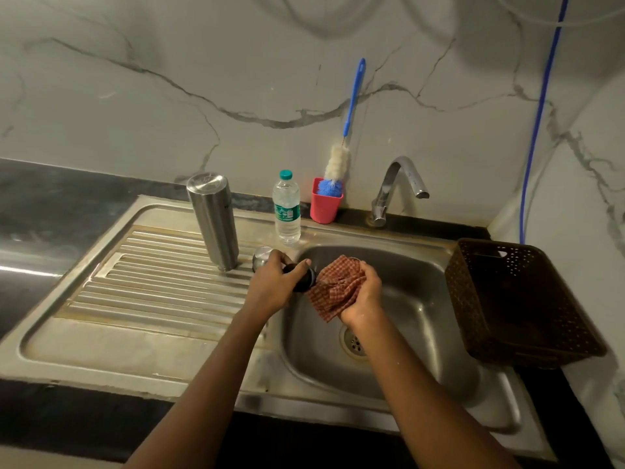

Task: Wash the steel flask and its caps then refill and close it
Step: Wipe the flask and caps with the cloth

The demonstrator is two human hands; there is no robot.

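steel flask (213, 221) – stands upright on the ribbed drainboard (148, 289), left of the basin, seemingly mouth-down on its narrow neck, untouched by either hand.

steel outer cap (261, 257) – sits on the drainboard at the basin's rim, just behind the left hand's knuckles, partly hidden.

dark inner cap (302, 279) – held over the basin's left edge by the left hand (274, 287), fingers and thumb curled round it.

checked cloth (334, 288) – bunched in the right hand (360, 296), fingers closed around it, one end pressed against the inner cap. judged step: wiping the cap.

also present: plastic water bottle (286, 208), red cup (326, 203) holding a bottle brush (338, 164), tap (399, 187), brown basket (517, 299), sink (419, 275).

hazards, as judged:
- the inner cap may be wet, and a hard twist from the cloth could pull it free, dropping it into the basin toward the drain (353, 341).
- the left wrist works just beside the outer cap, so a sideways rub could nudge it over the rim.
- the flask rests on a small footing across ridges, so a knock from the left forearm could topple it.
- a loose cloth corner hangs low and could pick up basin grime and carry it onto the cap.
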